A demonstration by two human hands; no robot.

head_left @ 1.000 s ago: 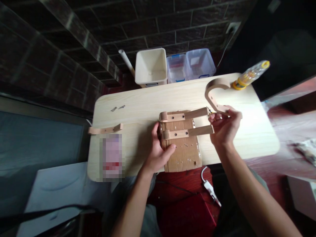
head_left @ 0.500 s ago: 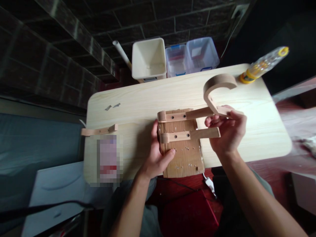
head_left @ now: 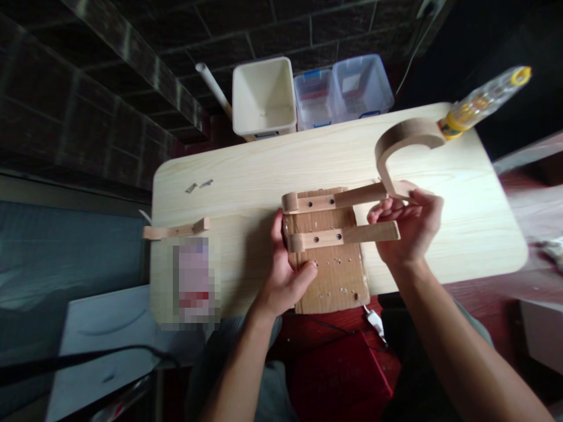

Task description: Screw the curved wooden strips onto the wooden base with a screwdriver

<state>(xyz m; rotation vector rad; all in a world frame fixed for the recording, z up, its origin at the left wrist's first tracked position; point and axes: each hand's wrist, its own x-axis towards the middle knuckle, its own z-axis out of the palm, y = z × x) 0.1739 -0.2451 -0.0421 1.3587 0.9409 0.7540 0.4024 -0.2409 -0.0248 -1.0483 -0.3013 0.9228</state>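
My left hand (head_left: 288, 278) grips the left edge of a brown cardboard piece (head_left: 336, 284), its thumb lying on top. Two wooden hooks lie across the upper part of the cardboard, an upper one (head_left: 320, 203) and a lower one (head_left: 328, 238). Each shows two dark screw holes or screw heads. Below them the cardboard has several small torn holes. In my right hand (head_left: 409, 228) is a curved wooden hook (head_left: 391, 143), pinched by its straight end with the curve raised away from me. That hand is just right of the cardboard, near the tips of both hooks.
Another wooden hook (head_left: 176, 230) lies at the table's left edge above a blurred-out item (head_left: 193, 278). Small metal pieces (head_left: 199, 186) are behind it. A screwdriver set in a clear yellow-capped tube (head_left: 488, 99) stands back right. Beyond the table (head_left: 246, 170) are a cream bin (head_left: 264, 97) and clear boxes (head_left: 363, 88).
The curved hook in my right hand has shifted slightly right and now overlaps the screwdriver tube's base in view. My left hand keeps its hold on the cardboard. The whole view has shifted a little.
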